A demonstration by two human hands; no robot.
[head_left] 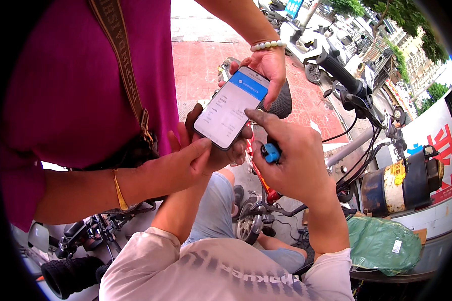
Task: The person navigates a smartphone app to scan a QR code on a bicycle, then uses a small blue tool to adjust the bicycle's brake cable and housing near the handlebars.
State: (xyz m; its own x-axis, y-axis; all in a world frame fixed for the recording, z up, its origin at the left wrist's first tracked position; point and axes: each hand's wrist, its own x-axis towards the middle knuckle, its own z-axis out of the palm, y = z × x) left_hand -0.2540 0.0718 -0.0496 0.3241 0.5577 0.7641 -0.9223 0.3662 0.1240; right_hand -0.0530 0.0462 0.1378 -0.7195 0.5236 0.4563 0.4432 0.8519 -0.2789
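Observation:
A smartphone (231,108) with a lit white-and-blue screen is held tilted at the middle of the view. My left hand (220,159) grips it from below, its palm partly hidden by the other person's hand. My right hand (301,155) reaches in from the right, index fingertip on or just over the screen. Its other fingers are curled round a small blue-ended object (270,152), whose kind is hidden. Another person's beaded-wrist hand (266,70) holds the phone's top edge; that person's other hand (191,158), below a gold bangle, lies beside my left hand.
A person in a magenta top (85,75) stands close at left, with a brown strap across. A handlebar (344,75) with cables rises at right, near a dark cylinder (402,183) and a green plastic package (384,243). Scooters (306,45) stand farther back.

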